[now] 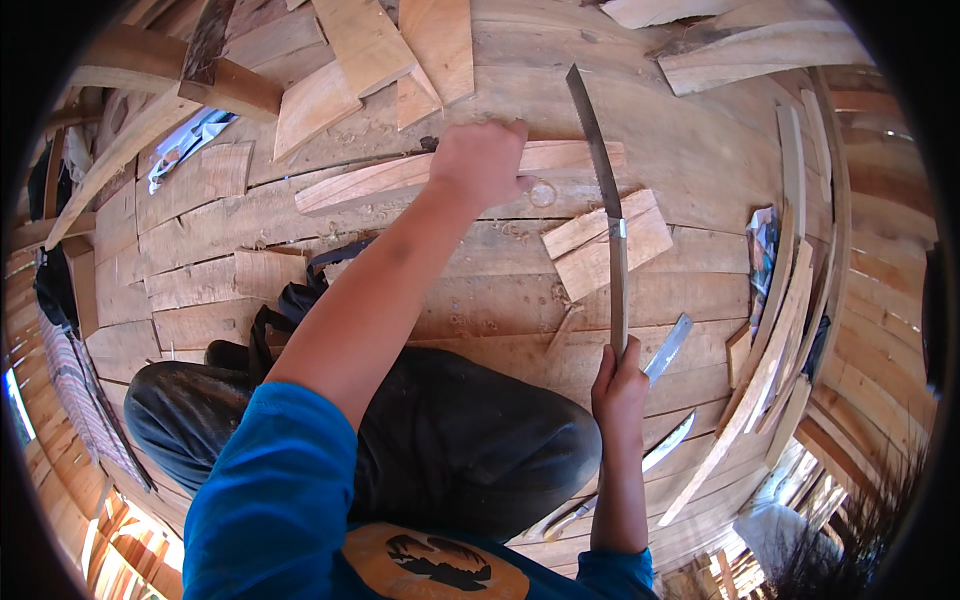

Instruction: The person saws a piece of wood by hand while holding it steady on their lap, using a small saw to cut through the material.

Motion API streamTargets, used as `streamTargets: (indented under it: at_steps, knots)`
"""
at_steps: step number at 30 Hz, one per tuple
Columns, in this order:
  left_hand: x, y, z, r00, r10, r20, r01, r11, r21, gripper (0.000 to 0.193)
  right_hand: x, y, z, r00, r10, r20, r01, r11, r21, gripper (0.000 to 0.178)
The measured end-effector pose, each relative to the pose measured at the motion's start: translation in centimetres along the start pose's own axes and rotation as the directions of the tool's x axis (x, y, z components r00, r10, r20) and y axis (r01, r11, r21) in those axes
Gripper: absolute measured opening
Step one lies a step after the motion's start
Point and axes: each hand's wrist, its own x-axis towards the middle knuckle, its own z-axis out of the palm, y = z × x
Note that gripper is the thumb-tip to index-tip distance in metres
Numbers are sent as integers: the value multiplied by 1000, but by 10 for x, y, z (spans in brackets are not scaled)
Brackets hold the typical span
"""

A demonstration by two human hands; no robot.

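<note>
My left hand [478, 165] is closed over the middle of a long, narrow strip of wood [370, 184] that lies across the plank floor. Its fingertips are partly hidden behind the knuckles. In my right hand [620, 388], beside my right knee, is the handle of a long-handled knife [617, 285]. Its narrow dark blade points away from me and passes over the strip's right end; whether the two touch, I cannot tell. Just beyond the right hand, a short metal blade or ruler [670, 345] lies on the floor.
A small board [608, 243] lies under the knife's handle. Several offcuts [365, 50] rest at the far left. A curved knife [670, 440] is by my right forearm. Long slats [770, 350] line the right side. My folded legs [470, 440] take up the near middle.
</note>
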Motion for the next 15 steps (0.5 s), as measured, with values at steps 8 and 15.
streamTargets:
  at_steps: [8,15]
  knots:
    - [3,-5,0,999,16,45,-14,998,-62,52,22,-13,11,1000,23,4,-23,999,29,16]
    - [2,3,-4,999,-4,52,7,999,-50,56,3,0,16,999,35,22,-35,999,15,17]
